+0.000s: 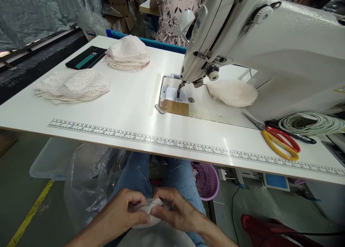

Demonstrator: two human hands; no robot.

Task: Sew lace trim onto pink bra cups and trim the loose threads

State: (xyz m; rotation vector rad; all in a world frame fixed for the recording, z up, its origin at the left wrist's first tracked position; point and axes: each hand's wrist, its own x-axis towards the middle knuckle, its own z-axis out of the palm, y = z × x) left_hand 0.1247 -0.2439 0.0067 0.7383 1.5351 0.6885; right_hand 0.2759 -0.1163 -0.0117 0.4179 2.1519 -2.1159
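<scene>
Low in the head view, over the lap, my left hand (136, 210) and my right hand (172, 208) pinch a small piece of white lacy fabric (151, 205) between thumbs and fingers. A pale rounded edge of it shows under the thumbs; the fingertips behind are partly hidden. On the tabletop beyond, a stack of cream lace pieces (74, 86) lies at the left, and a stack of white fabric cups (128, 53) sits behind it. A sewing machine (212, 42) stands at the right, its presser foot (178, 92) over the needle plate. Beneath its arm rests a beige pad (233, 92).
A phone (86, 58) lies near the stacks. Yellow-and-red scissors (279, 141) and a coil of pale cord (309, 124) are at the right. A printed ruler (175, 143) runs along the table's front edge. Below are a purple basket (208, 182) and plastic bags (91, 182). Another person (178, 13) stands behind.
</scene>
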